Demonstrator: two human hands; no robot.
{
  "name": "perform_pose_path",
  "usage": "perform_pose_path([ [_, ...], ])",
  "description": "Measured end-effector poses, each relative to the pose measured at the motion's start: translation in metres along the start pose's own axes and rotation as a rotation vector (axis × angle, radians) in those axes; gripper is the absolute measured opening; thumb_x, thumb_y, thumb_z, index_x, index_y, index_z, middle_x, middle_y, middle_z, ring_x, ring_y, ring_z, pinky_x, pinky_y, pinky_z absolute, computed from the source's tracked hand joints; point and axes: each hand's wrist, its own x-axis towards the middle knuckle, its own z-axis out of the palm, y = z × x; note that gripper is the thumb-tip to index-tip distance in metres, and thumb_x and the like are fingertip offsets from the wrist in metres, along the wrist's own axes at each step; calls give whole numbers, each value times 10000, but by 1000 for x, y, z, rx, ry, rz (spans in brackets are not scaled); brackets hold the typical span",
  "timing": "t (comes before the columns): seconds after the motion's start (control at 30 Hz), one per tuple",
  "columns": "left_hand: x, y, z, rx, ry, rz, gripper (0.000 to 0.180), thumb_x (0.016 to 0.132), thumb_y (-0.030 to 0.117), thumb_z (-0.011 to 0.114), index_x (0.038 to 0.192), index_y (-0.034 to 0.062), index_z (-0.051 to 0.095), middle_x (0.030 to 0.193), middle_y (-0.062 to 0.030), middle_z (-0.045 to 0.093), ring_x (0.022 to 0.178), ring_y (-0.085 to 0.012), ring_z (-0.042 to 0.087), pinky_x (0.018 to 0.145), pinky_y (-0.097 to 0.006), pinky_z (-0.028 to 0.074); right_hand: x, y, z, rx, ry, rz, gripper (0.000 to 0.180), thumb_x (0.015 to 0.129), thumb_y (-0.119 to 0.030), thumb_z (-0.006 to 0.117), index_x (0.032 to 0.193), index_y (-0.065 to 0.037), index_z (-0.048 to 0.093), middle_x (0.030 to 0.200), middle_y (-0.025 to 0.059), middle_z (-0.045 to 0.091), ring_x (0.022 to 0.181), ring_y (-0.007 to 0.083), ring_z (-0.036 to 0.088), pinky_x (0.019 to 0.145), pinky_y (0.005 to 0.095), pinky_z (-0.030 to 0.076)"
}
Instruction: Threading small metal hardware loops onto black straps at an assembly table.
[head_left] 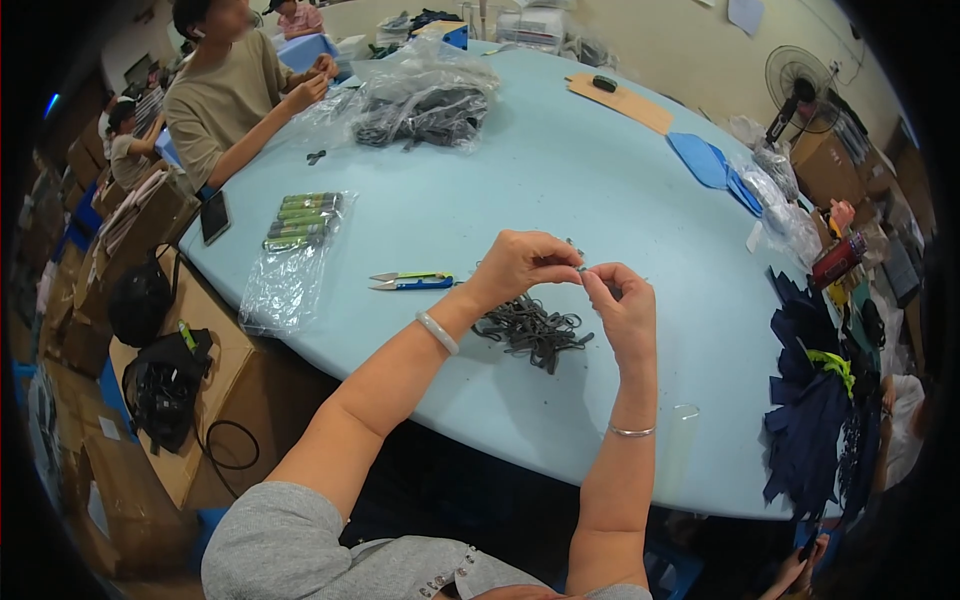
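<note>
Because only the fingertips bear on the small piece, a slip is the chief risk. The grip of both the left hand and the right hand is a closed thumb-and-finger pinch on this piece, held above the desk; most of it is hidden, so its exact form cannot be told. Uneven pull between the hands could work it free. If released, it would probably drop into or beside the pile of dark grey cord loops, where its small size would make recovery slow. The loops lie tangled: drawing one out without separating it first could drag others along. Caution: the thread snips lie just beside the left wrist, blades pointing left. A leftward sweep could displace them; a careless reach past them could meet the points.
</note>
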Motion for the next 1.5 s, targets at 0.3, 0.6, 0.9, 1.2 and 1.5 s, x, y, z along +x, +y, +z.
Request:
perform_pose_path([
  [0.3,1,-6,-2,-397,-106,-243,192,781,-8,693,972,-16,674,869,-75,676,796,-128,646,729,-244,542,-1,-5,3,53,14,48,151,853,-133,639,834,18,641,681,-15,578,605,46,492,554,196,409],
  [0.6,3,0,-10,-479,-186,-358,192,801,-21,655,992,-9,676,878,-73,678,793,-123,637,741,-247,532,-1,-4,-1,58,-38,20,158,865,-144,639,864,14,640,684,-15,575,619,52,494,572,200,420],
  [0.9,3,-2,-10,-437,-180,-389,191,793,-24,662,983,-21,678,868,-83,681,773,-115,632,723,-240,529,-2,0,0,-77,-24,-18,146,866,-120,634,859,26,641,725,4,608,643,60,527,585,203,437],
  [1.2,3,0,-7,-432,-219,-429,202,794,-23,662,996,-34,666,869,-89,675,772,-127,631,720,-256,531,-2,-8,7,223,-18,5,92,868,-43,600,919,14,550,761,56,624,725,108,617,669,232,519],
  [1.5,2,-5,-1,-486,-132,-463,163,864,127,635,969,6,664,865,-62,672,780,-124,627,700,-254,513,-2,-3,10,143,27,-11,89,848,-20,622,900,15,560,791,64,645,707,114,636,653,221,527],
])
